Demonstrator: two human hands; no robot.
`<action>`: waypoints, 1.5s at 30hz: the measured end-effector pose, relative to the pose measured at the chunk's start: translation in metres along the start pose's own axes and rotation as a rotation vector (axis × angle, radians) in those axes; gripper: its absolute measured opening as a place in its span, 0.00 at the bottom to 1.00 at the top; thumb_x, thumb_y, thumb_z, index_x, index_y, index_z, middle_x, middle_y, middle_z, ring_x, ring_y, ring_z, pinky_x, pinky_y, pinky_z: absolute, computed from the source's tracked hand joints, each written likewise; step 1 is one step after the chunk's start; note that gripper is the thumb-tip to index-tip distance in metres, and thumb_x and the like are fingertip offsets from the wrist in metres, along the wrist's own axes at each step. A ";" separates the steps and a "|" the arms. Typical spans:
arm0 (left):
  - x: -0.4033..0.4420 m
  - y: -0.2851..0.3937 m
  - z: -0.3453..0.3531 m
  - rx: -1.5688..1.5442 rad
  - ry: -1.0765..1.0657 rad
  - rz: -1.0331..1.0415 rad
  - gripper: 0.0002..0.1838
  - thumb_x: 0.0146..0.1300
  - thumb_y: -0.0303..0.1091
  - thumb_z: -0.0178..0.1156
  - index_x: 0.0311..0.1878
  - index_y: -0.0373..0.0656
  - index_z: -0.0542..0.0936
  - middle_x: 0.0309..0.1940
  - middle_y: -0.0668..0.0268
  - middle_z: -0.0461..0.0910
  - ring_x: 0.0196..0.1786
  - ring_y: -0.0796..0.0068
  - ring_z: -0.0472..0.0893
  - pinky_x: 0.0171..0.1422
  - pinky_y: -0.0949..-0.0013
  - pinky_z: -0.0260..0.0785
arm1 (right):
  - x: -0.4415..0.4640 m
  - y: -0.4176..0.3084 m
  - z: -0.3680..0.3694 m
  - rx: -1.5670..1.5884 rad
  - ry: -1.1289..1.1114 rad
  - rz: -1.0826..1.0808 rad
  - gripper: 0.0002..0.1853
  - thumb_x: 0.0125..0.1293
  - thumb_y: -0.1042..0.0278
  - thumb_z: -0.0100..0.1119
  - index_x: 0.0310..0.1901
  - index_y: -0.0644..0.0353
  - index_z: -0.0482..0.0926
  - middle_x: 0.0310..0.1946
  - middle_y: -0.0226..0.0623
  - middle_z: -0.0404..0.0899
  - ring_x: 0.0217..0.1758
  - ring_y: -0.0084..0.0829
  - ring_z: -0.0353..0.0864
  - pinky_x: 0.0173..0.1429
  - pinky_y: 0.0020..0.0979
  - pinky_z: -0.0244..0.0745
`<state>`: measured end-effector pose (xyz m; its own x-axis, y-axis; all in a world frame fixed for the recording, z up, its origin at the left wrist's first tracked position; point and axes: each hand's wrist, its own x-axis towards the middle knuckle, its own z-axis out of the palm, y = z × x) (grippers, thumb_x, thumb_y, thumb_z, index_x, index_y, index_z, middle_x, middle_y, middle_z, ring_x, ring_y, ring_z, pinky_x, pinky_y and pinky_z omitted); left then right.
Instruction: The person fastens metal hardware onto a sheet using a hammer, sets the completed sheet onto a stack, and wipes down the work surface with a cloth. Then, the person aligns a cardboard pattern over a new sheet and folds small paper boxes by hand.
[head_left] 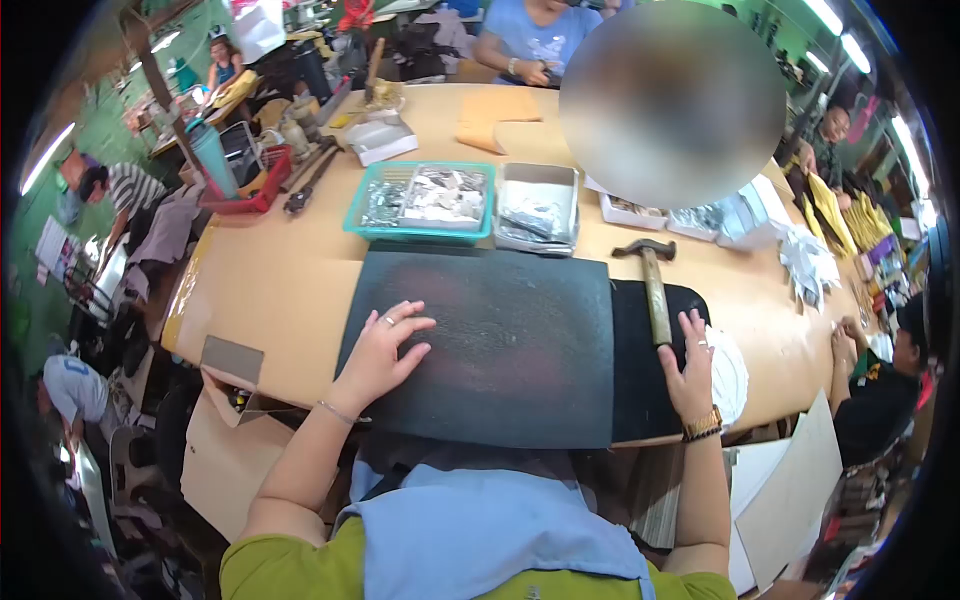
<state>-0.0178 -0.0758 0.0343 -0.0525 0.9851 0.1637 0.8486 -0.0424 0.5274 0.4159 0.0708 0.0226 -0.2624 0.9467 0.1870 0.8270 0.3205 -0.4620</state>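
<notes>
My left hand is over the left part of a dark worn mat, fingers apart and holding nothing. On the right, my right hand has its fingers spread beside the lower end of a hammer's handle; whether it touches the handle I cannot tell. The hammer lies with its head away from me, partly on a black pad that adjoins the mat. A round white item shows just right of my right hand. Beyond the mat sit a teal basket of small pieces and a white box.
Across the table are orange sheets and a person in blue. A red tray with a tumbler stands back left. Boxes and white gloves lie back right. Another person sits at the right edge.
</notes>
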 end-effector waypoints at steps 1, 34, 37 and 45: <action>-0.002 -0.010 -0.004 0.004 0.070 -0.036 0.18 0.61 0.37 0.63 0.55 0.50 0.78 0.63 0.63 0.72 0.68 0.59 0.68 0.71 0.41 0.54 | 0.000 -0.016 -0.001 -0.023 -0.033 -0.074 0.35 0.64 0.53 0.61 0.70 0.52 0.63 0.73 0.44 0.57 0.78 0.47 0.49 0.73 0.65 0.39; 0.038 -0.035 -0.049 -1.230 1.089 -0.167 0.29 0.76 0.51 0.39 0.71 0.41 0.58 0.67 0.59 0.67 0.67 0.62 0.70 0.71 0.59 0.62 | -0.068 -0.191 -0.059 1.113 0.379 -1.227 0.10 0.59 0.64 0.63 0.22 0.48 0.74 0.23 0.23 0.74 0.26 0.29 0.71 0.36 0.33 0.69; 0.061 -0.107 -0.079 -0.714 1.231 -0.201 0.29 0.76 0.46 0.41 0.73 0.38 0.55 0.71 0.56 0.61 0.72 0.59 0.63 0.74 0.61 0.55 | -0.050 -0.232 -0.079 1.221 0.514 -1.388 0.11 0.63 0.63 0.58 0.23 0.50 0.73 0.23 0.21 0.72 0.26 0.21 0.69 0.35 0.26 0.65; 0.117 -0.291 -0.031 0.378 0.335 -0.464 0.30 0.66 0.39 0.52 0.72 0.68 0.62 0.77 0.56 0.47 0.79 0.49 0.44 0.78 0.46 0.40 | -0.044 -0.227 -0.089 1.132 0.586 -1.322 0.11 0.61 0.61 0.59 0.23 0.51 0.73 0.20 0.23 0.69 0.25 0.24 0.68 0.36 0.27 0.65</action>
<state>-0.2875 0.0468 -0.0744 -0.5634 0.7799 0.2728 0.8213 0.4926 0.2878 0.2839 -0.0463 0.1963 0.0051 0.0333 0.9994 -0.5098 0.8599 -0.0261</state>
